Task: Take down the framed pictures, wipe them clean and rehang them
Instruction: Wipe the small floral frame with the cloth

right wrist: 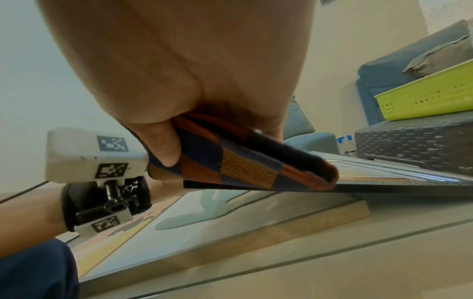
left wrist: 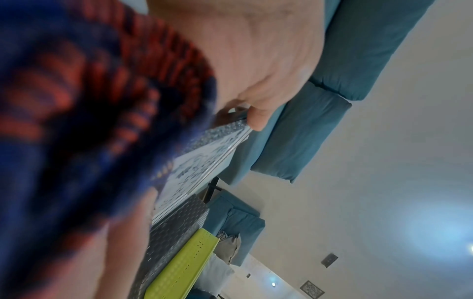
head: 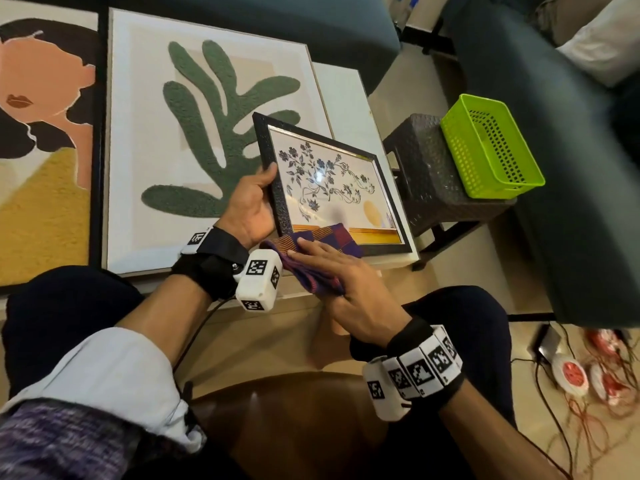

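The left hand [head: 251,209] grips the left edge of the small black-framed floral picture [head: 332,183], thumb curled over the front of the frame, fingers hidden behind it. The picture is tilted, its far edge raised; the right wrist view shows it held clear above the large leaf picture [head: 207,133] lying flat beneath it on the white table [head: 349,98].

The right hand [head: 341,282] lies on the folded checked cloth [head: 311,251], fingers straight and close together on top. In the right wrist view the thumb [right wrist: 163,141] tucks under the fold, so the cloth is pinched between thumb and fingers. The cloth covers the near bottom-left corner of the glass and frame.

To the left on the same table lies a third framed picture, a portrait in orange and yellow [head: 45,133], just beside the leaf picture.

Off to the right, a lime-green plastic basket [head: 491,147] sits on a dark woven-pattern stool [head: 436,178], touching it, with teal sofas [head: 554,150] behind. Cables and red-and-white reels [head: 571,372] lie on the floor at right.
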`<state>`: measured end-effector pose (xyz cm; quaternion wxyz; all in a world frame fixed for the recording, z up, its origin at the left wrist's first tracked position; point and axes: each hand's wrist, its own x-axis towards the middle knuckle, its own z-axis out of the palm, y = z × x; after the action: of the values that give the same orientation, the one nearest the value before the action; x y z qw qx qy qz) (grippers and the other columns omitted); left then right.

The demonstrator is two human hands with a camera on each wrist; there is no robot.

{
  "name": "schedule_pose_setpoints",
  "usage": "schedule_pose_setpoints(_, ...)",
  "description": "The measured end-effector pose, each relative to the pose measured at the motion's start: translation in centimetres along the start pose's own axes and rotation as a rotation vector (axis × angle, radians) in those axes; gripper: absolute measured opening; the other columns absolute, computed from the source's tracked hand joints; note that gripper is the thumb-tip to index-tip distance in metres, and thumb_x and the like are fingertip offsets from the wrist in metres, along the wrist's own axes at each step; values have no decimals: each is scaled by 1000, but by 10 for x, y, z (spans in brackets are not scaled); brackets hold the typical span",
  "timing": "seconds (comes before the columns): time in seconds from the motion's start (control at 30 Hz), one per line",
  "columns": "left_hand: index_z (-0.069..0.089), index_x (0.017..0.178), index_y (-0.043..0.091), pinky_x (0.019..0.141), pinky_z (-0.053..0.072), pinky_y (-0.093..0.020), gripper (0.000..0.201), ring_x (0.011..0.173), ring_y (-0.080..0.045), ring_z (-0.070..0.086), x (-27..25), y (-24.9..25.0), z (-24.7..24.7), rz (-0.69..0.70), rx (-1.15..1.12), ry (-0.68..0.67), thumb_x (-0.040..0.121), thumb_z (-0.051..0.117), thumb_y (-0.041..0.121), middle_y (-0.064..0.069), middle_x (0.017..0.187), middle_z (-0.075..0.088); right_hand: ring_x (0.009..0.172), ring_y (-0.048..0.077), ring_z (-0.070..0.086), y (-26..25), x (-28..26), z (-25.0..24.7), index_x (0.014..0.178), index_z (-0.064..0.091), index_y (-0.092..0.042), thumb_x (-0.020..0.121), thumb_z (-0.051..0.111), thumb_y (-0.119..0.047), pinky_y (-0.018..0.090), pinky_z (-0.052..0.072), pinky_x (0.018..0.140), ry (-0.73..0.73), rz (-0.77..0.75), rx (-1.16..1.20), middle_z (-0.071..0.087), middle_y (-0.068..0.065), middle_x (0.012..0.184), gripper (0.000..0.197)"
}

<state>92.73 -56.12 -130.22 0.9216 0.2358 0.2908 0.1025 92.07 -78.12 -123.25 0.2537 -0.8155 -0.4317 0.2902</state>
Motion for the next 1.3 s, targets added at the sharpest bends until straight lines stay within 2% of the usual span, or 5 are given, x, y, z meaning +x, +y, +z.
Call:
schedule_pose_setpoints(0.23,52,153,12,102,52,-53,43,129,-33,64,0,-2,-1,18,15,26,113,40,18,-16,139,68,152,-2,15,17,-20,20,150,42,-42,88,43,-31,42,12,126,87,46,-14,30,-20,161,63)
schedule_pose_setpoints(0.47,51,155,14,107,49,-58,44,131,-34,64,4,-1,-4,8,38,31,113,39,20,-16,141,67,151,0,20,69,-26,23,144,51,-44,88,54,-2,52,16,126,256,180,231,37,-21,158,69)
schedule_pose_setpoints(0.97,51,155,18,107,48,-57,44,129,-31,66,-3,0,-1,19,71,50,112,40,21,-11,140,68,118,12,56,155,-8,-1,144,48,-48,98,55,-31,24,42,99,551,636,218,60,-10,139,50)
schedule_pose_setpoints(1.1,51,155,20,102,50,-56,45,128,-30,67,-5,3,1,21,71,42,111,40,21,-10,140,69,103,19,63,163,-4,-8,148,38,-51,95,49,-40,41,50,99,544,734,201,66,0,126,56)
schedule_pose_setpoints(1.3,54,151,22,107,48,-57,49,129,-28,66,-5,2,1,36,121,25,102,49,24,-9,141,68,131,31,53,162,4,-24,150,36,-46,99,47,-32,46,42,110,489,719,106,49,2,152,54)
